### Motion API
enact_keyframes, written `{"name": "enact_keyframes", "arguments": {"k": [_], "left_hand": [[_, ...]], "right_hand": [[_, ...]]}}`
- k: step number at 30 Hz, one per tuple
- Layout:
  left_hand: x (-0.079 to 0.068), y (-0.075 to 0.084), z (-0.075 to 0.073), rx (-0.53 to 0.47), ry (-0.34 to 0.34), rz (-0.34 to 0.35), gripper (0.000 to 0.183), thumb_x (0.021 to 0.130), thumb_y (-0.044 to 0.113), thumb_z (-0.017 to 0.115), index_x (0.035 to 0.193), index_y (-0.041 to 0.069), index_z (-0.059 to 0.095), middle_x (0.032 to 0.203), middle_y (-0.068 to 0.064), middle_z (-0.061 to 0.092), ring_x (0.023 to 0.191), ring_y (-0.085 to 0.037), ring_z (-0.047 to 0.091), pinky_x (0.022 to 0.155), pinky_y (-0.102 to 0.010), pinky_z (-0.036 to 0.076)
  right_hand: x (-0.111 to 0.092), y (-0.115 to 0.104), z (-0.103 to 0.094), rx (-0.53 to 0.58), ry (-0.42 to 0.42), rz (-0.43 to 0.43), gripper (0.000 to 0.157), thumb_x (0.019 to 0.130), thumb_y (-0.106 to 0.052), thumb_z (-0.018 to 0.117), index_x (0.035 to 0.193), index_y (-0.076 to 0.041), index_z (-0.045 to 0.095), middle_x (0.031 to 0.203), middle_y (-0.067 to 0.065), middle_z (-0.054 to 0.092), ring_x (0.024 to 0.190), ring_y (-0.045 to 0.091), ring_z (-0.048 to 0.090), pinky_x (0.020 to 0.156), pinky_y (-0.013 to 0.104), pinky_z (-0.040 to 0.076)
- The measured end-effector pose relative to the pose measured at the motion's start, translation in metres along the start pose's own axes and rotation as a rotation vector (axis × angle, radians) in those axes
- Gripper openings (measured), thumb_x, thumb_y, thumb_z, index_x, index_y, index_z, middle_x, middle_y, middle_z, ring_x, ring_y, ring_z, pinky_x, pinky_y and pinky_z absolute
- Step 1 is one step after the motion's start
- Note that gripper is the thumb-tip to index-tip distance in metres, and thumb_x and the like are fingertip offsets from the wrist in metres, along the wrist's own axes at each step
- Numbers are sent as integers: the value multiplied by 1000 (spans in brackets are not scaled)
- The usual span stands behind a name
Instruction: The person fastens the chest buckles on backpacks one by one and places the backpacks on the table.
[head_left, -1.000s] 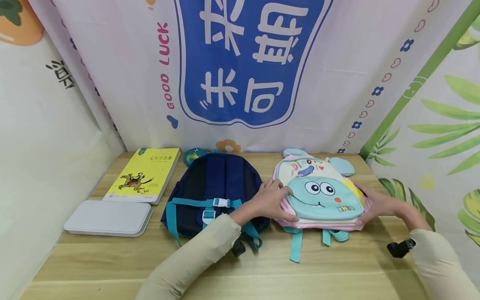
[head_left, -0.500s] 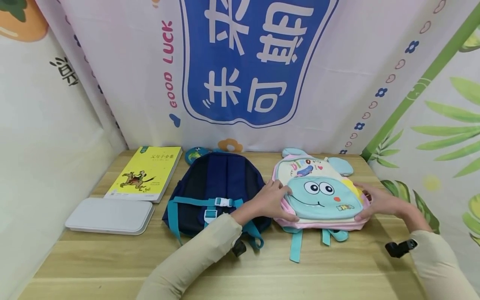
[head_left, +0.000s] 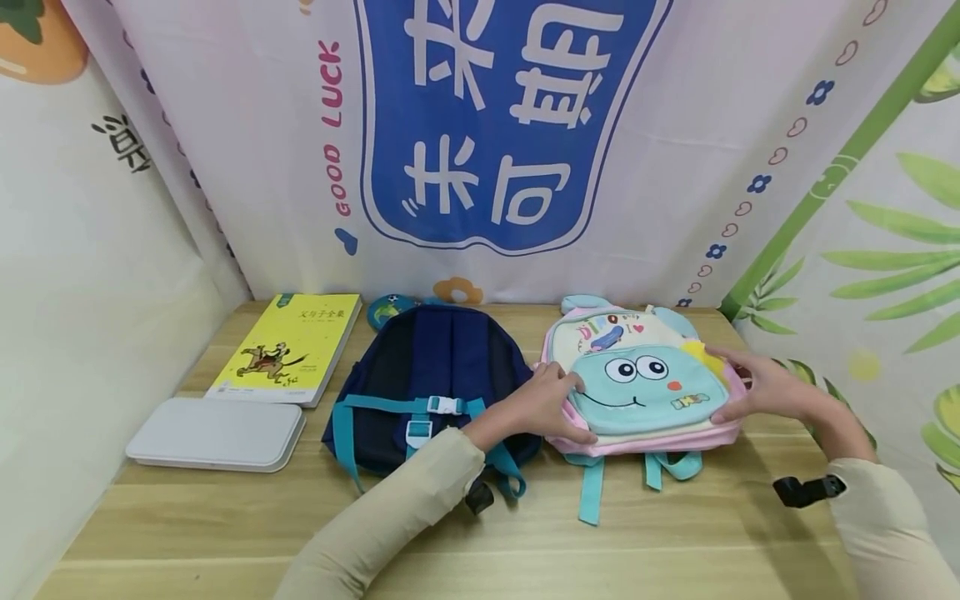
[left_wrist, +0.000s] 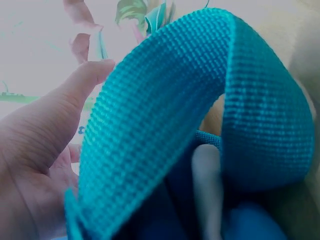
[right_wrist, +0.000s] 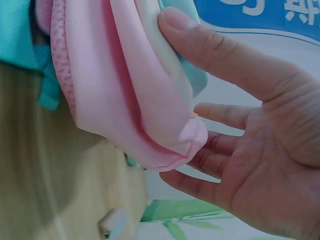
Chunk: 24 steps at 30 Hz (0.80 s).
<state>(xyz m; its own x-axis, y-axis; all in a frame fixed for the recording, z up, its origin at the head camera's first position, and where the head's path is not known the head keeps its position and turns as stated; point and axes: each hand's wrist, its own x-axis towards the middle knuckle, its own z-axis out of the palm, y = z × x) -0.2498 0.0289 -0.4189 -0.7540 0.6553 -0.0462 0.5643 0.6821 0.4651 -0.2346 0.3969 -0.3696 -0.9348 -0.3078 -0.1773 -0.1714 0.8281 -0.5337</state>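
Observation:
A small pink and turquoise backpack (head_left: 622, 421) with a cartoon face on its front pocket lies face up at the right of the table. My left hand (head_left: 543, 404) grips its left lower edge, the thumb near the bottom corner. On the opposite side my right hand (head_left: 768, 387) holds the right edge, its thumb on the front. In the right wrist view, the thumb (right_wrist: 215, 55) presses the front, with fingers along the pink side (right_wrist: 100, 95). A turquoise strap loop (left_wrist: 150, 100) of the navy backpack (head_left: 465, 358) fills much of the left wrist view.
The navy backpack lies straps up under my left forearm. Farther left are a yellow book (head_left: 277, 342) and a white flat case (head_left: 213, 433). Printed cloth (head_left: 247, 167) hangs behind the wooden table (head_left: 600, 558). Turquoise straps (head_left: 591, 493) trail from the pink backpack's lower edge.
The pink backpack's right side has turned and shifted slightly, with my right hand moving a little right and up. My left hand keeps its place on the left edge.

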Motion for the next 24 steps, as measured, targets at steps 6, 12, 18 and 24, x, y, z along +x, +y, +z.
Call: {"name": "enact_keyframes", "arguments": {"k": [6, 12, 18, 24], "left_hand": [[-1, 1, 0, -8, -1, 0, 74, 82, 57, 79, 137, 13, 58, 128, -11, 51, 112, -19, 44, 89, -26, 44], [-3, 4, -1, -10, 1, 13, 74, 81, 56, 80, 138, 13, 58, 130, -13, 53, 113, -20, 46, 92, -27, 45], [-3, 6, 3, -21, 9, 35, 80, 79, 58, 81, 141, 13, 55, 132, -13, 55, 113, -18, 49, 94, -26, 46], [-2, 10, 7, -20, 25, 53, 88, 76, 60, 82, 143, 12, 52, 132, -12, 57, 116, -18, 51, 98, -27, 46]], "right_hand": [[-5, -16, -10, 8, 45, -5, 107, 78, -31, 88, 161, -6, 25, 152, 35, 38, 131, 49, 44, 99, 67, 43], [-9, -25, -17, 7, 97, -52, 106, 78, -28, 89, 161, -9, 27, 156, 33, 33, 132, 47, 42, 100, 70, 40], [-13, -41, -28, -2, 167, -81, 103, 77, -26, 90, 160, -12, 31, 156, 29, 37, 128, 39, 45, 97, 41, 45], [-14, -57, -37, 4, 241, -123, 102, 75, -22, 92, 159, -16, 34, 151, 23, 45, 117, 14, 49, 85, 12, 40]]}}
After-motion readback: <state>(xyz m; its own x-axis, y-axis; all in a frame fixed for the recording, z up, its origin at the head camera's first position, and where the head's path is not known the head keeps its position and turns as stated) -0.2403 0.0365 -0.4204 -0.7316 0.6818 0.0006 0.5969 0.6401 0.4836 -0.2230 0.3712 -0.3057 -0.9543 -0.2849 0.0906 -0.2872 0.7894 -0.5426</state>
